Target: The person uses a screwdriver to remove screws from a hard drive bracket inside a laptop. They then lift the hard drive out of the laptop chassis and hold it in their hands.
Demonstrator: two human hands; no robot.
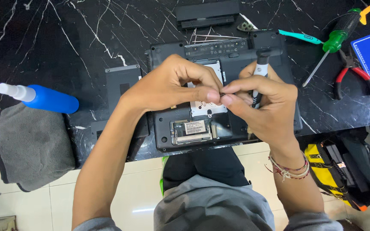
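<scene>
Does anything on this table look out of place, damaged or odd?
No spill or damage shows. The laptop lies upside down with its bottom covers off, one black cover beside it. The blue spray bottle lies on its side at the table edge, partly over the grey cloth.

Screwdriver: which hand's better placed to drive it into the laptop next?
Right, likely. The right hand already grips the screwdriver upright over the open laptop. The left hand only pinches at its tip.

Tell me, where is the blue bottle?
The blue bottle lies on its side at the table's left edge, partly on a grey cloth, left of the laptop.
</scene>
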